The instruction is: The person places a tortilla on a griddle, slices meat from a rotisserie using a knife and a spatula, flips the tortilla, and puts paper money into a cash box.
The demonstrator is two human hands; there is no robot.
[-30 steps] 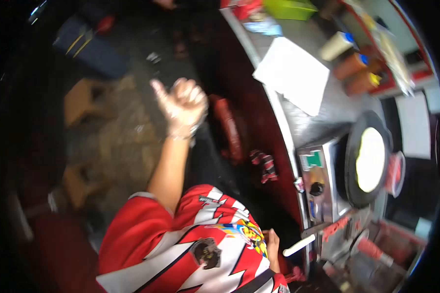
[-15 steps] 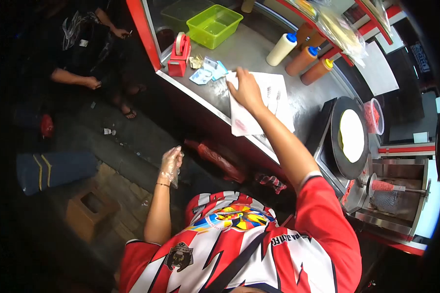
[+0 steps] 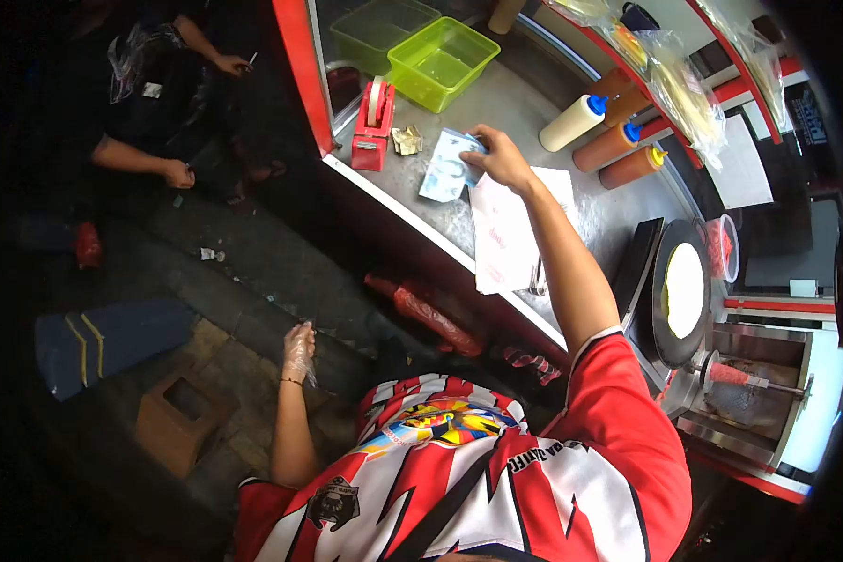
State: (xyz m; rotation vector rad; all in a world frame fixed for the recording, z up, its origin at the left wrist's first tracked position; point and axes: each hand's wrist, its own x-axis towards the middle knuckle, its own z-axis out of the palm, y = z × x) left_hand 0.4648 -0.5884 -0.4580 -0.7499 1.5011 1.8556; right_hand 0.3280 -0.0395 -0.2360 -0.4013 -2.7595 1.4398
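My right hand (image 3: 501, 159) pinches the edge of some blue banknotes (image 3: 450, 169) over the metal counter (image 3: 431, 208). Below it lie white printed paper sheets (image 3: 498, 239), partly hidden by my forearm. A crumpled yellowish note (image 3: 406, 140) sits left of the blue notes, beside a red tape dispenser (image 3: 373, 126). My left hand (image 3: 298, 350), in a clear plastic glove, hangs low over the floor with its fingers curled closed and nothing visible in them.
Behind my right hand are a green basket (image 3: 443, 64) and sauce bottles (image 3: 573, 123). A round black griddle (image 3: 660, 323) bears a pale flatbread (image 3: 685, 290), near a meat spit (image 3: 729, 374). Another person's hand (image 3: 178, 174) is at the left, above a wooden box (image 3: 173, 436).
My right hand has moved from the white sheets to the blue notes and taken hold of them, lifting them off the counter. My gloved left hand has dropped lower.
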